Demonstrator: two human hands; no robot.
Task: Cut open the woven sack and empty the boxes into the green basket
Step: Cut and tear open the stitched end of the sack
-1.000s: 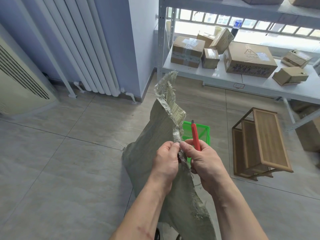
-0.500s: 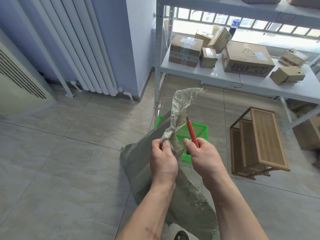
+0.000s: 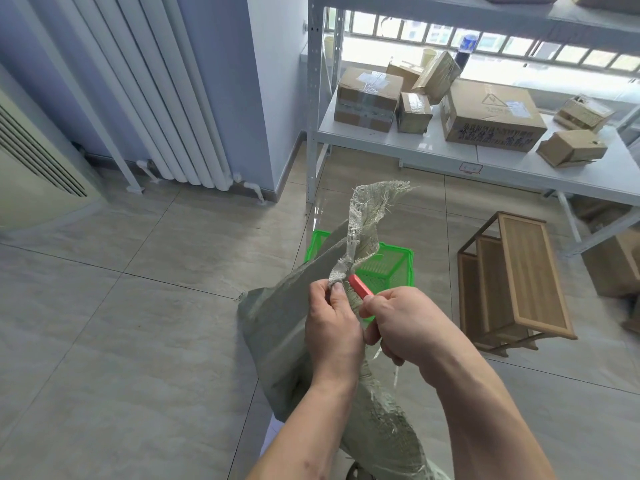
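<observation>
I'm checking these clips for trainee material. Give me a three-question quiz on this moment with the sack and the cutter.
1. True or false: the right hand holds the red-handled cutter.
2. What does the left hand pinch?
A. the rim of the green plastic basket
B. the frayed top strip of the grey-green woven sack
C. a taped cardboard box
3. Fill in: the basket stands on the tiled ____, partly hidden behind the sack.

Key: 1 true; 2 B; 3 floor.

Woven sack (image 3: 277, 327) partly covers green basket (image 3: 391, 268).
</observation>
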